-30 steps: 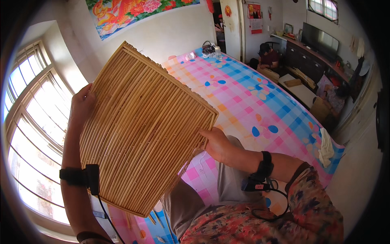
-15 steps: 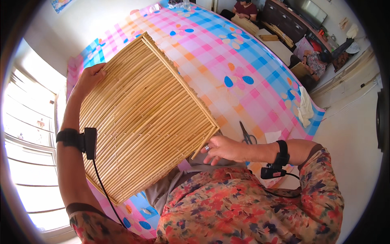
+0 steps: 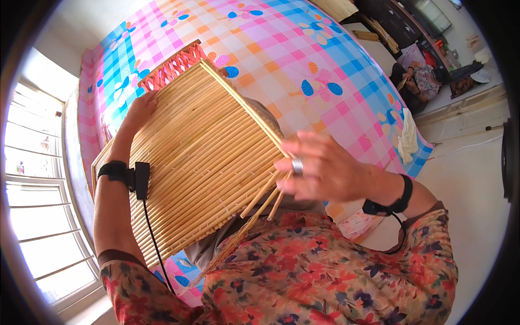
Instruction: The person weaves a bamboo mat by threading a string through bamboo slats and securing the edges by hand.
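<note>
Across my lap a panel of thin straw-coloured reed sticks (image 3: 200,146), stitched side by side with pale thread, lies tilted. Its upper left edge is gripped by my left hand (image 3: 142,112), whose fingertips are partly hidden. At the panel's right corner is my right hand (image 3: 325,168), blurred by motion, with a ring on it and the fingers apart. Just below those fingers, loose stick ends (image 3: 260,203) poke out past the edge. A bundle of thin straw strands (image 3: 233,235) hangs from there over my clothes.
A red and pink latticed strip (image 3: 176,65) shows beyond the panel's far edge. The checked floor sheet (image 3: 346,116) spreads around, with a white cloth (image 3: 407,138) at its right edge. Another person (image 3: 425,81) sits at the back right, and a barred window (image 3: 40,195) is at the left.
My right hand has moved up and over the panel's right corner. Loose stick ends and straw strands now show there. The latticed strip has come into view behind the panel; the scissors no longer show.
</note>
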Available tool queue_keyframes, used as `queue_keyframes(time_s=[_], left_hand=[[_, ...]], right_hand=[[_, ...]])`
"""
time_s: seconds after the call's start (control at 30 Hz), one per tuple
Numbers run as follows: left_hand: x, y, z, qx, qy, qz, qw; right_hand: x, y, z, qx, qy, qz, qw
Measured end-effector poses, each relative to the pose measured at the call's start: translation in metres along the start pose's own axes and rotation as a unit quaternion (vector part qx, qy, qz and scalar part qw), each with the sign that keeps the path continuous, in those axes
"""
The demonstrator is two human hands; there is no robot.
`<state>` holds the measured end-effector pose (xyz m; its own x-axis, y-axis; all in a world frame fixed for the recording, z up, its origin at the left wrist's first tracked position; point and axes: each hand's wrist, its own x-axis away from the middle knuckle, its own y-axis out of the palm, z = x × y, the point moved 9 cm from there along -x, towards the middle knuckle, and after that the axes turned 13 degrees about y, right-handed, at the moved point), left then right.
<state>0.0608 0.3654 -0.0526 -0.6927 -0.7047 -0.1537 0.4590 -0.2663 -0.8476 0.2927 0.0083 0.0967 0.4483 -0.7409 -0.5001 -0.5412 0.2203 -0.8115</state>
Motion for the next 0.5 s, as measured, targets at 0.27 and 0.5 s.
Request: queue_keyframes(time_s=[0.27, 0.5], left_hand=[[0.023, -0.03, 0.048, -0.047, 0.046, -0.006, 0.998], [0.117, -0.027, 0.284, -0.05, 0.228, -0.123, 0.965]], right_hand=[[0.0, 0.042, 0.032, -0.158, 0.025, -0.133, 0.978], [0.015, 0.06, 0.033, -0.087, 0.052, -0.053, 0.993]])
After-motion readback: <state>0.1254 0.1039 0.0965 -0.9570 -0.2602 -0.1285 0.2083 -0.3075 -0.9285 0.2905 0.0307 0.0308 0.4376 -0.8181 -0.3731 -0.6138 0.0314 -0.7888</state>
